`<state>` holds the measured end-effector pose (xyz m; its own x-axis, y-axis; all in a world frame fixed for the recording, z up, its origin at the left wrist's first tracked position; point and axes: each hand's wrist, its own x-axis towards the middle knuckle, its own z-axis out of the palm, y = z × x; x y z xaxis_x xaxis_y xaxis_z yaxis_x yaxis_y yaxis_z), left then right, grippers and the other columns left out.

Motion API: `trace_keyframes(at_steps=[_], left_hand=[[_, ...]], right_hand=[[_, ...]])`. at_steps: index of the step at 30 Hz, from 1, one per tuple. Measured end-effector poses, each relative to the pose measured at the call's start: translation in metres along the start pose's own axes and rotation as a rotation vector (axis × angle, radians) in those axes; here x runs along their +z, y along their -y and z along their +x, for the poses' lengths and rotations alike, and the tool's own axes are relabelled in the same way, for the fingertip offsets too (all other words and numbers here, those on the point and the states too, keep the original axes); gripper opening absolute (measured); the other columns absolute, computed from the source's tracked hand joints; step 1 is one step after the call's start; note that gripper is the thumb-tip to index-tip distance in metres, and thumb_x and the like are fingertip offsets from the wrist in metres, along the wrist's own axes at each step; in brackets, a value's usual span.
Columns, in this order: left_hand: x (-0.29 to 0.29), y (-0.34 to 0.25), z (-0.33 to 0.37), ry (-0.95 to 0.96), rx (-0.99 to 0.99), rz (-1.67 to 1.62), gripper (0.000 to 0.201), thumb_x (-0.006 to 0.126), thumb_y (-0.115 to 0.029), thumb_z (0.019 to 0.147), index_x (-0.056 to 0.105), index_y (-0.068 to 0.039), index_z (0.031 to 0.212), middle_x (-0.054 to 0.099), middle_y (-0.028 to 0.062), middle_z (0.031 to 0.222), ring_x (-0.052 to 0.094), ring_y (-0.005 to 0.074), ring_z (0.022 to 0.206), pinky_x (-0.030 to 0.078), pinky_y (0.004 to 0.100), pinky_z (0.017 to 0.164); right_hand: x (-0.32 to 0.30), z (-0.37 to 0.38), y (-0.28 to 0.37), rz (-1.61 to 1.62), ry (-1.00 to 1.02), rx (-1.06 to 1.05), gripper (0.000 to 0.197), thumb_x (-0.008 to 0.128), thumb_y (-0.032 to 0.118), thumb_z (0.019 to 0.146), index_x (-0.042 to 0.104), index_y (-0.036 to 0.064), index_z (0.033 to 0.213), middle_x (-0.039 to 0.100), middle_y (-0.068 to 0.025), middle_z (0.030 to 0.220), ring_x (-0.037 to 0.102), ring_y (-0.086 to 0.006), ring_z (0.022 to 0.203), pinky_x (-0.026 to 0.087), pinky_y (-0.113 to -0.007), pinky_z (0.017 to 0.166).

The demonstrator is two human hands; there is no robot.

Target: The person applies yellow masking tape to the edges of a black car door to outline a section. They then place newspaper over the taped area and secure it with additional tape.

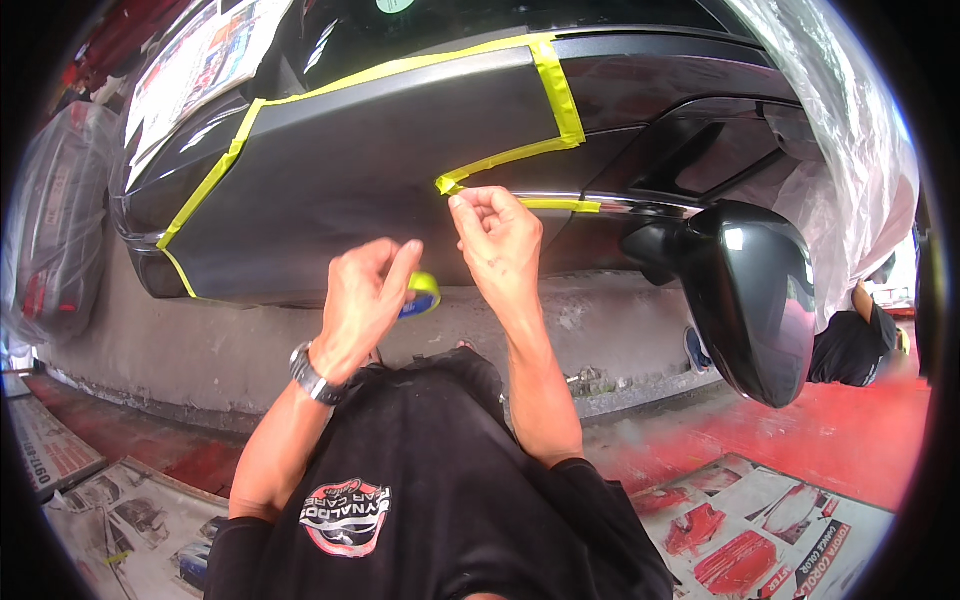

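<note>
My left hand (365,300), a watch (318,374) on its wrist, is closed around a roll of yellow-green masking tape (426,288) with a blue core. Farther forward, my right hand (500,240) pinches at the pointed corner of the masking tape strip (510,157), thumb against finger; the exact bit gripped is partly hidden. The tape outlines a matte dark grey car panel (350,165) on a black car. Another tape piece (560,205) runs along the chrome trim to the right of my right hand.
A black side mirror (752,290) juts out at the right. Clear plastic sheeting (840,110) hangs behind it, with a crouching person (850,350) beyond. Plastic covers a car part (62,210) at the left. Printed sheets lie on the car and floor.
</note>
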<state>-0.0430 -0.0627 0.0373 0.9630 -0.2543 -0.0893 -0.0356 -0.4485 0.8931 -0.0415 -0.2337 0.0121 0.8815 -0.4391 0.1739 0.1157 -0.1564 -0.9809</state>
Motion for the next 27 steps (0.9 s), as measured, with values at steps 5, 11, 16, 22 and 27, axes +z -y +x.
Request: trace_keyframes(at_steps=[5,11,16,22,27], left_hand=[[-0.012,0.039,-0.029,0.046,-0.157,-0.148,0.037,0.068,-0.028,0.104,0.071,0.004,0.086,0.07,0.0061,0.071,0.07,0.0107,0.064,0.052,0.0254,0.057],[-0.035,0.074,-0.046,0.051,-0.247,-0.239,0.035,0.068,-0.029,0.105,0.071,0.002,0.088,0.067,0.0013,0.072,0.063,0.006,0.065,0.053,0.0231,0.058],[-0.049,0.098,-0.061,0.071,-0.274,-0.261,0.034,0.068,-0.03,0.105,0.071,0.001,0.091,0.065,0.0006,0.07,0.064,0.0064,0.063,0.049,0.0226,0.055],[-0.056,0.123,-0.069,0.083,-0.296,-0.334,0.031,0.068,-0.028,0.105,0.072,0.0,0.092,0.067,0.0006,0.07,0.065,0.006,0.061,0.045,0.0227,0.051],[-0.061,0.137,-0.071,0.096,-0.276,-0.318,0.029,0.068,-0.027,0.105,0.072,-0.001,0.091,0.068,0.0003,0.07,0.064,0.0054,0.061,0.044,0.0222,0.051]], right_hand=[[0.008,0.001,0.005,-0.044,-0.011,0.058,0.015,0.076,0.011,0.096,0.071,-0.0034,0.097,0.069,-0.0024,0.079,0.059,-0.0045,0.063,0.05,-0.023,0.057],[0.016,0.001,0.009,-0.157,-0.106,-0.013,0.014,0.076,0.007,0.094,0.07,-0.004,0.089,0.069,-0.0058,0.074,0.061,-0.0085,0.062,0.05,-0.027,0.059],[0.017,0.001,0.009,-0.358,-0.155,-0.173,0.014,0.077,0.008,0.092,0.068,-0.0015,0.088,0.067,-0.0089,0.077,0.063,-0.0181,0.061,0.051,-0.033,0.06],[0.011,0.005,0.01,-0.723,-0.213,-0.449,0.022,0.083,0.012,0.088,0.066,-0.0009,0.083,0.063,-0.012,0.077,0.059,-0.0247,0.064,0.049,-0.038,0.062],[0.011,0.003,0.013,-0.677,-0.175,-0.392,0.021,0.081,0.012,0.09,0.065,-0.0014,0.086,0.065,-0.0116,0.079,0.061,-0.0239,0.063,0.05,-0.037,0.061]])
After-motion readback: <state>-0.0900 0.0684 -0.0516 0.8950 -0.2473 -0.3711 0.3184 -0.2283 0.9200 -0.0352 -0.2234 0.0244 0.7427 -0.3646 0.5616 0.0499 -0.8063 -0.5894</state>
